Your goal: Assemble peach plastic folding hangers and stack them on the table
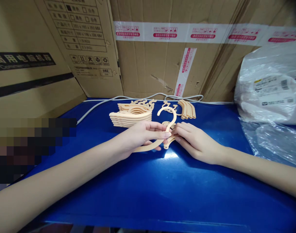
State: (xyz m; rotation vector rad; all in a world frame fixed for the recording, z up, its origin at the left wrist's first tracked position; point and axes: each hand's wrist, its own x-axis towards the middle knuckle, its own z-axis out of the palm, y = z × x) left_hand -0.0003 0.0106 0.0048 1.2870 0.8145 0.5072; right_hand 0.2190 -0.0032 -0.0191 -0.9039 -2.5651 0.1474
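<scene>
A pale peach plastic hanger (174, 118) is in my left hand (139, 134), pinched below its hook between thumb and fingers. Its curved arm (149, 148) runs down and left under my palm. My right hand (197, 140) is closed close beside the hook's base, its fingertips bunched together. A short curved hanger piece (169, 143) with a holed end sticks out from those fingertips; the grip itself is partly hidden. Just behind the hands lies another small peach part (167, 123), mostly covered.
Behind my left hand sits a stack of hangers (130, 116). Several curved arm pieces (186, 109) and loose hooks (166, 105) lie farther back on the blue table (148, 194). A white cable (101, 99) runs along cardboard boxes (148, 64). Plastic-wrapped rolls (269, 94) stand at right.
</scene>
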